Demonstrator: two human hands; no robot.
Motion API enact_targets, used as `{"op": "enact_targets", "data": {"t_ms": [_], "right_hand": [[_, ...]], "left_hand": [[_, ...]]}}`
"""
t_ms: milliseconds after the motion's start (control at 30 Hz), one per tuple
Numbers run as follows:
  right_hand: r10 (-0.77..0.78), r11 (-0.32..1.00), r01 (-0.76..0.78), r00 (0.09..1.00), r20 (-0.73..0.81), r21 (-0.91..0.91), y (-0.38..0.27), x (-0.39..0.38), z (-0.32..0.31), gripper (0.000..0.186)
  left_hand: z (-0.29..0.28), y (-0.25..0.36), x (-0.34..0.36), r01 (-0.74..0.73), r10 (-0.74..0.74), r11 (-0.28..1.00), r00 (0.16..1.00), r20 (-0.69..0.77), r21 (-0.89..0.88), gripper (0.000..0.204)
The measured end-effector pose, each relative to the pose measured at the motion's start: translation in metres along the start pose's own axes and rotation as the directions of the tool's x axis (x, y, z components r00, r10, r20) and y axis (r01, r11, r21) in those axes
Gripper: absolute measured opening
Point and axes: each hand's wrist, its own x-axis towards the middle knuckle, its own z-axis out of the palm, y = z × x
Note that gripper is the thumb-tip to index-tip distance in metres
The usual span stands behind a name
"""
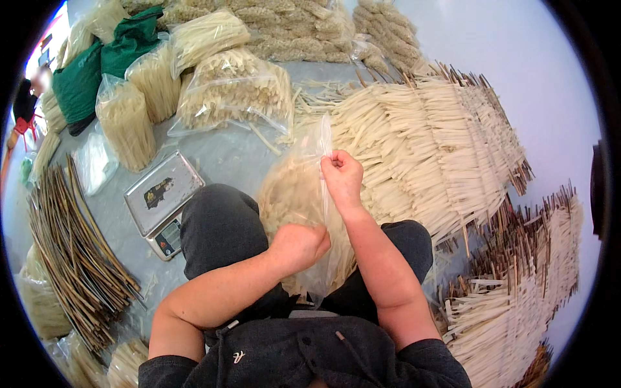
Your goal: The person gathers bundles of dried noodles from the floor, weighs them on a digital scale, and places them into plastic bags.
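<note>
Between my knees lies a clear plastic bag point(299, 169) with pale strips showing through its side. Its edge runs as a folded strip between my two hands. My right hand point(343, 178) pinches this edge near the upper end, thumb against the bent fingers. Lower down, my left hand point(299, 249) is closed round the same edge, and the fingertips are partly turned out of sight. The bag's upper corner stands up above my right hand, and its lower end hangs toward my lap.
Right of me pale strips point(414, 149) lie in a broad heap, with another stack point(498, 323) nearer. A metal platform scale point(162, 194) sits by my left knee, beside brown sticks point(77, 258). Filled bags point(236, 87) and green sacks point(77, 84) stand at the back; a person point(27, 103) is far left.
</note>
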Motion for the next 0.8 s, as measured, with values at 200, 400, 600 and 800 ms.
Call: {"op": "enact_targets", "data": {"t_ms": [200,400,600,800], "right_hand": [[0.095,0.99,-0.09,0.994,-0.045,0.107,-0.013,0.021,0.001,0.009],[0.088,0.993,-0.086,0.996,-0.016,0.085,-0.021,0.041,-0.002,0.01],[0.097,0.994,-0.093,0.993,-0.067,0.063,-0.01,0.068,-0.005,0.011],[0.193,0.98,-0.194,0.981,-0.029,-0.049,-0.022,0.087,-0.012,0.011]], "left_hand": [[0.003,0.001,-0.002,-0.042,0.042,0.999,0.999,0.011,-0.004,0.028],[0.005,0.004,-0.004,-0.021,0.021,1.0,1.0,0.022,0.001,0.026],[0.007,0.005,-0.004,-0.034,0.034,0.999,0.998,0.052,-0.01,0.023],[0.011,0.003,-0.006,-0.069,0.067,0.997,0.991,0.115,0.019,0.025]]}}
